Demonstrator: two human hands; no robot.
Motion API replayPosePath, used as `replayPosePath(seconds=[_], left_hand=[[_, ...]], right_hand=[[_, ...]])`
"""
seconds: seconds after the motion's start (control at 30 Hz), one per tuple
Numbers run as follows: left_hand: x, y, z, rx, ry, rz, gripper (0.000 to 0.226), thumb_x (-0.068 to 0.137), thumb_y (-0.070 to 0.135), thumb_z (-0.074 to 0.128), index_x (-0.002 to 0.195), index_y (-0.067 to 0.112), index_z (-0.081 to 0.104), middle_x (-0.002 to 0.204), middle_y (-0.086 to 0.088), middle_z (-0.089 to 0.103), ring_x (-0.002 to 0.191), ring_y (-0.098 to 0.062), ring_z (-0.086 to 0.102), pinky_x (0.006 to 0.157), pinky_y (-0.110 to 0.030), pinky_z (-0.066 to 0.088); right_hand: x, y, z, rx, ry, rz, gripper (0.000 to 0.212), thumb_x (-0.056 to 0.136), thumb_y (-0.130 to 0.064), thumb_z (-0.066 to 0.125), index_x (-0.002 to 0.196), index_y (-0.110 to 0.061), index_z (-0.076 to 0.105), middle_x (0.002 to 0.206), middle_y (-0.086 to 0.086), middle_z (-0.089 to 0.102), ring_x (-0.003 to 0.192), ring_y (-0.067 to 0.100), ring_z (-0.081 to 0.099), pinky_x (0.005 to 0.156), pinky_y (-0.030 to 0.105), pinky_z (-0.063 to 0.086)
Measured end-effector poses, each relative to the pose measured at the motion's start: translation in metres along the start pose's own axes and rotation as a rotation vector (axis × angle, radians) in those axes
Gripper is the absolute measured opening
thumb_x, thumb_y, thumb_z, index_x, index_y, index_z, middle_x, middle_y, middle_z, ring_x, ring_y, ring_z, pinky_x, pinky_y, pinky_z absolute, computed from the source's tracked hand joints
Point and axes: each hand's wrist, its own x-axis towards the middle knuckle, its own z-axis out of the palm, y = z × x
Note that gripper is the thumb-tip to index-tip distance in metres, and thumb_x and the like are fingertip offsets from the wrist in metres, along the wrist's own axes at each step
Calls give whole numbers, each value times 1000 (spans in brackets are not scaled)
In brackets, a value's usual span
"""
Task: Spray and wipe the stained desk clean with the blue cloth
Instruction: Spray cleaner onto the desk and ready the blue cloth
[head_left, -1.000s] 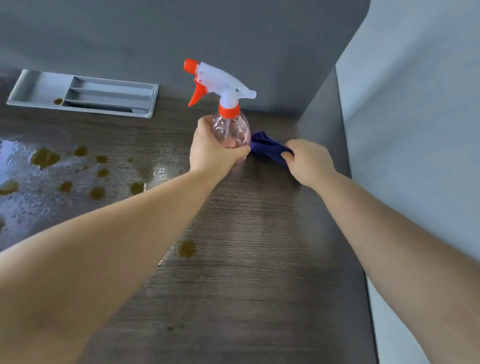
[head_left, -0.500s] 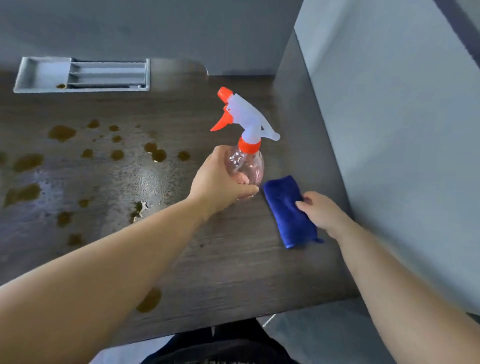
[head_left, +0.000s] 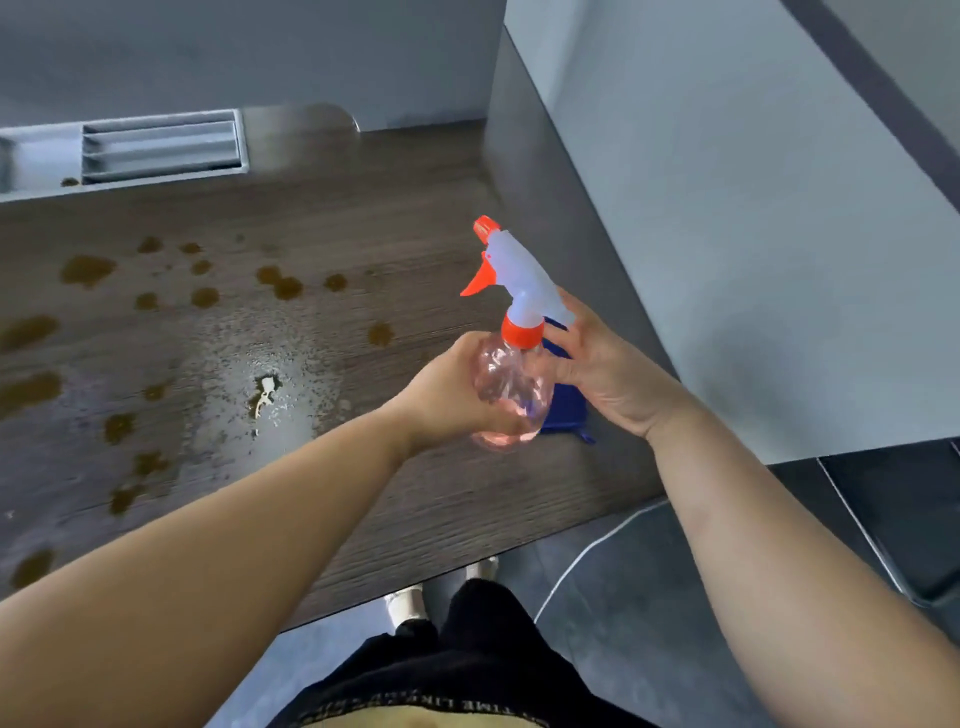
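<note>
Left hand (head_left: 449, 397) grips the spray bottle (head_left: 511, 389), right hand (head_left: 602, 374) touching its neck with spread fingers; a fumbled transfer could drop it onto the desk (head_left: 363, 208).

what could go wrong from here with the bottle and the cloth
1. The left hand grips the spray bottle while the right hand lies open beside its neck; a handover could slip.
2. The nozzle aims toward the grey tray, so spray may overshoot the stains.
3. Drips could soak the blue cloth lying beneath.
</note>
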Motion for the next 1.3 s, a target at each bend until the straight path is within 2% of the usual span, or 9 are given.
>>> replayPosePath(seconds=[0.1, 0.17, 0.3, 0.43, 0.57, 0.7, 0.87, 0.97, 1.3], left_hand=[[-2, 6, 15, -59, -185, 53, 76, 49, 22, 84, 115, 28, 48, 104, 7, 65, 93, -6, 65, 81, -29, 56], [-1, 12, 28, -128, -250, 89, 74, 56, 14, 83, 118, 27, 47, 108, 6, 65, 98, -4, 64, 89, -26, 53], [4, 23, 43, -63, -315, 104, 72, 63, 24, 81, 123, 32, 42, 120, 5, 60, 110, -7, 58, 97, -24, 47], [17, 9, 42, 544, -318, 40, 86, 83, 44, 67, 150, 21, 18, 156, -1, 17, 143, -14, 15, 113, -24, 15], [29, -17, 40, 867, -236, -80, 83, 86, 55, 54, 151, 29, 9, 158, 5, -6, 145, -22, -9, 116, -46, 18], [31, -33, 48, 954, -202, -95, 86, 86, 56, 53, 150, 32, 1, 158, 7, -10, 145, -22, -9, 117, -41, 16], [31, -37, 50, 1048, -197, -80, 90, 86, 59, 51, 149, 35, -7, 157, 7, -12, 145, -22, -11, 115, -39, 19], [33, -35, 45, 1064, -231, -81, 92, 83, 60, 54, 149, 37, -6, 158, 7, -9, 145, -23, -8, 114, -41, 25], [42, -28, 33, 1108, -276, -50, 90, 80, 60, 58, 149, 40, 3, 156, 8, 3, 140, -24, 7, 107, -40, 35]], right_hand=[[-9, -32, 9, -10, -68, -103, 88, 66, -43, 82, 141, -34, 36, 139, -10, 47, 127, 8, 45, 106, 31, 39], [-12, -40, 11, -41, -37, -156, 91, 71, -38, 76, 147, -17, 29, 140, -1, 46, 127, 12, 48, 106, 30, 40], [-22, -28, -4, 28, 160, -137, 60, 82, -33, 63, 134, -10, 45, 111, 1, 62, 108, 23, 61, 90, 37, 51], [-30, 0, -32, 179, 313, 137, 49, 92, -30, 58, 137, -16, 43, 97, 3, 66, 78, 20, 65, 68, 29, 52], [-29, 19, -39, -23, 186, 318, 47, 94, -30, 55, 139, -32, 42, 96, 7, 63, 71, 20, 59, 73, 35, 51], [-23, 28, -32, -135, 87, 419, 50, 95, -32, 53, 142, -37, 36, 95, 8, 61, 64, 20, 61, 79, 35, 52], [-22, 30, -24, -157, 58, 496, 51, 93, -25, 52, 141, -35, 38, 83, 7, 58, 60, 20, 61, 65, 25, 50], [-22, 32, -24, -140, 79, 557, 45, 91, -22, 55, 135, -25, 47, 80, 7, 57, 59, 20, 59, 64, 27, 50], [-24, 28, -20, -266, 28, 583, 56, 88, -32, 58, 141, -36, 38, 88, 6, 59, 57, 16, 60, 70, 28, 51]])
